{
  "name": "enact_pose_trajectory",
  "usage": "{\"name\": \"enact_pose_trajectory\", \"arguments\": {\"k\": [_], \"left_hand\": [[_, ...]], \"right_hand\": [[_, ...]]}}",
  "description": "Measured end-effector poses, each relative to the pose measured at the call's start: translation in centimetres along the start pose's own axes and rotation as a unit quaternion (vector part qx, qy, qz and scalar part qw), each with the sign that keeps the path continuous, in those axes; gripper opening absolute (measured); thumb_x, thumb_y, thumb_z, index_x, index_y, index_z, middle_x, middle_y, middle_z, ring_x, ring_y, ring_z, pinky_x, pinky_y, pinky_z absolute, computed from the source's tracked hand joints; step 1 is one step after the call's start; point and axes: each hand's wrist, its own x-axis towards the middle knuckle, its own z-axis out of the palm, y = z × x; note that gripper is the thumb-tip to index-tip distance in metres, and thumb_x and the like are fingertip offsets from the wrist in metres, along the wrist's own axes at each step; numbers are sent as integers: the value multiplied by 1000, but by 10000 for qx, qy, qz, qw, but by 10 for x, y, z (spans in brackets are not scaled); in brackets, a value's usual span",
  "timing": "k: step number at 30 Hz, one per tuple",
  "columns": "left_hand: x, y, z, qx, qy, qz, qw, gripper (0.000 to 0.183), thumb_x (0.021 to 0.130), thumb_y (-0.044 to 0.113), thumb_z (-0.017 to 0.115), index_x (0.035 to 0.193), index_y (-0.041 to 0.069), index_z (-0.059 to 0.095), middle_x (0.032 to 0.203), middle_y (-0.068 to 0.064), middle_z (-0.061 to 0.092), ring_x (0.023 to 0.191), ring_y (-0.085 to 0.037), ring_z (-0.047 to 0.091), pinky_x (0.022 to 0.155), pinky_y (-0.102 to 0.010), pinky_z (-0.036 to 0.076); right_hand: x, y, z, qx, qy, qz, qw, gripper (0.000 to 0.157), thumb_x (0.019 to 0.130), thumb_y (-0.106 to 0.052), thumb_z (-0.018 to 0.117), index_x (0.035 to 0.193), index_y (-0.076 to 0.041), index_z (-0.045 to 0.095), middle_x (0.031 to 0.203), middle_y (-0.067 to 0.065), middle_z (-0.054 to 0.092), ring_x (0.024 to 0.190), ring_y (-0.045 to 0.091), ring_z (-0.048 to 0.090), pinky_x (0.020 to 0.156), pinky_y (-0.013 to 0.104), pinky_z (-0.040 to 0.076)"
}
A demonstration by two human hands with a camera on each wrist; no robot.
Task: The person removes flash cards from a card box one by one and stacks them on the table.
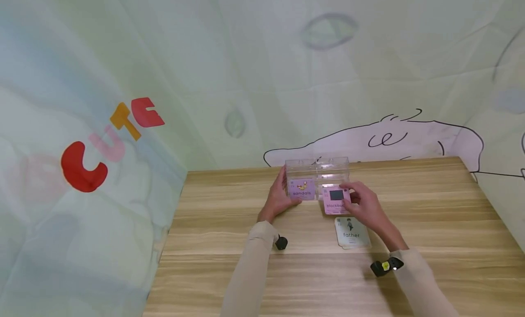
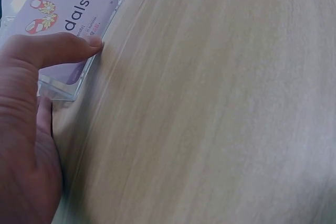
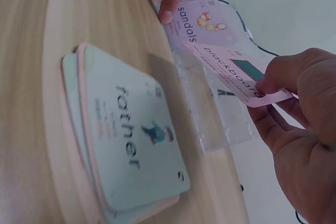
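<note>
A clear plastic organizer with compartments stands at the table's back edge. My left hand holds its left side, the thumb lying at the lower front edge. In the organizer's left front compartment stands a purple "sandals" flashcard. My right hand pinches a pink "blackboard" flashcard between thumb and fingers, tilted in front of the right compartment. Just below that hand, a stack of flashcards with a pale "father" card on top lies on the table.
The wood-grain table backs onto a printed cloth wall with a line drawing. Another cloth wall with the letters "CUTE" rises at the left. Black wrist cameras sit on both wrists.
</note>
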Motion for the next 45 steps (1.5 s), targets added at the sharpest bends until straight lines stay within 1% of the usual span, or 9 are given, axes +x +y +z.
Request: {"name": "enact_pose_trajectory", "arguments": {"k": [9,13,17,21,29,34,39,42,45], "left_hand": [[0,1,1,43,0,-92,9999,129,72,4,94,168,23,10,170,-2,27,152,-20,32,123,-30,30],[0,3,1,77,10,-148,9999,128,72,5,94,168,23,10,170,-2,27,152,-20,32,123,-29,30],[-1,5,0,95,0,-194,9998,128,72,5,93,168,23,10,170,-2,26,152,-20,32,122,-29,30],[-1,5,0,93,-1,-188,9998,129,72,4,93,168,23,10,170,-2,26,152,-21,32,123,-30,30],[-2,6,0,138,6,-162,9998,129,72,4,93,168,23,9,170,-2,26,152,-20,32,122,-30,30],[-1,6,0,104,16,-136,9999,128,72,4,93,168,23,10,170,-3,26,153,-21,32,123,-31,29],[-1,5,0,104,0,-171,9998,127,73,4,93,168,22,10,170,-2,26,153,-20,31,123,-29,29],[-1,4,0,121,9,-161,9998,127,73,4,93,168,21,10,170,-3,27,153,-21,32,123,-29,30],[-1,4,0,141,8,-146,9998,126,74,5,93,168,21,10,170,-3,27,153,-21,32,123,-30,30]], "right_hand": [[-23,17,-10,-135,-37,41,9999,47,90,5,74,135,1,61,127,21,62,102,36,66,90,50,61],[-34,21,-13,-118,-99,165,9997,46,91,3,75,135,1,61,127,22,62,102,35,66,91,50,61],[-43,24,-13,-98,-193,323,9992,46,91,2,75,135,1,61,128,21,62,102,34,67,91,43,62],[-51,26,-14,55,-205,302,9993,46,90,5,74,134,2,61,128,22,62,103,34,66,91,37,61],[-60,26,-13,435,-363,471,9973,48,90,7,73,135,3,60,132,23,59,111,41,66,96,48,58],[-63,28,-10,475,-423,613,9961,48,89,8,73,135,3,60,133,25,60,111,40,66,95,48,59],[-65,31,-6,389,-488,690,9957,48,90,7,73,135,3,60,133,25,60,109,39,67,94,47,60],[-66,31,-5,234,-498,632,9965,47,89,6,75,135,2,61,131,24,61,105,35,68,90,43,62],[-67,30,-4,-38,-482,527,9974,46,89,5,76,133,1,63,125,21,64,97,28,66,83,33,63]]}}
